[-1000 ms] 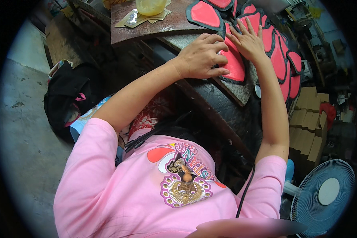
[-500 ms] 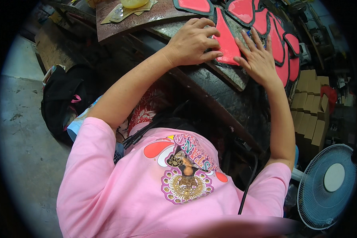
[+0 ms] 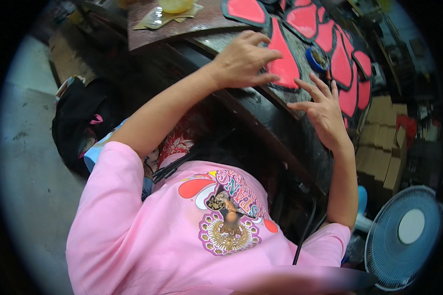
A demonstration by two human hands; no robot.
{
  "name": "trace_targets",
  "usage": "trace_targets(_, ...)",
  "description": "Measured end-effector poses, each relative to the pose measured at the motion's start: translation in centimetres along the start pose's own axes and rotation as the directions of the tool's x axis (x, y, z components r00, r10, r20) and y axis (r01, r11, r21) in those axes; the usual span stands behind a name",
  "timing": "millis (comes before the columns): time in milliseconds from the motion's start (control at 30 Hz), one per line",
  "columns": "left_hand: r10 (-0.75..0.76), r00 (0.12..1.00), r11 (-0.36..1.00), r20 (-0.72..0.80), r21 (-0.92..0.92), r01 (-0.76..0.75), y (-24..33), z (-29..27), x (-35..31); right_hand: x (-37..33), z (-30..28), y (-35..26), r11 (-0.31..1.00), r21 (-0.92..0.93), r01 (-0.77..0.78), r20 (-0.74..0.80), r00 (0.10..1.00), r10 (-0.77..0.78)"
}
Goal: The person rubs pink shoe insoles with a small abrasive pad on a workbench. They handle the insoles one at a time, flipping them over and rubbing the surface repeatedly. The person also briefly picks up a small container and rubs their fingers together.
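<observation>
A flat pink piece with a dark border (image 3: 283, 63) lies on the grey stone slab (image 3: 216, 40) between my hands. At its left edge is my left hand (image 3: 247, 60), fingers apart and bent, nothing held in it. My right hand (image 3: 324, 112) hovers off the piece's near right corner, fingers spread and holding nothing. Just beyond the right fingertips sits a small round blue container (image 3: 317, 60) with something dull inside. Several more dark-edged pink pieces (image 3: 341, 69) lie crowded to the right and beyond.
At the far left, a brown board (image 3: 192, 24) carries a yellowish bowl (image 3: 176, 5) on some paper-like sheets. Stacked cardboard boxes (image 3: 379, 142) stand to the right, above a white and blue fan (image 3: 403, 236). A black bag (image 3: 79, 123) is at the left.
My right hand has drawn back toward me, off the pink piece, and the blue container now shows. My left hand has shifted slightly nearer; its fingers remain apart.
</observation>
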State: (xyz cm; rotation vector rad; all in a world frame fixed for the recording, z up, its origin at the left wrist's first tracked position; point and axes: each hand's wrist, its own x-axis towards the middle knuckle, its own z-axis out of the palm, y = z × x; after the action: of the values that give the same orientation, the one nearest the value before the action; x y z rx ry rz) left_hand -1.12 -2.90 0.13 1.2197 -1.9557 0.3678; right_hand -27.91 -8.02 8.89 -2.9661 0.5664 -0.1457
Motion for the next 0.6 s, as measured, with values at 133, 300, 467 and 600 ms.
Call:
trace_targets(133,-0.031,0.940,0.998,-0.341,-0.063,0.011,-0.2,-1.3,-0.1,4.1,-2.0,0.1,1.000,0.023,0.016,-0.102,0.995,-0.013)
trace_targets(300,-0.015,0.596,0.875,-0.803,0.278,0.396,-4.5,-6.8,-0.9,8.8,-4.7,-2.3,0.958,-0.239,0.160,-0.188,0.960,-0.207)
trace_targets(467,-0.353,0.546,0.665,-0.760,0.207,0.718,-8.9,-10.1,-1.3,11.9,-5.0,-4.8,0.944,-0.218,0.248,-0.214,0.932,-0.294)
trace_targets(600,-0.708,0.615,0.673,-0.347,-0.067,0.737,-9.9,-10.4,-2.1,12.9,-4.5,-6.2,0.965,-0.165,0.206,-0.154,0.960,-0.232)
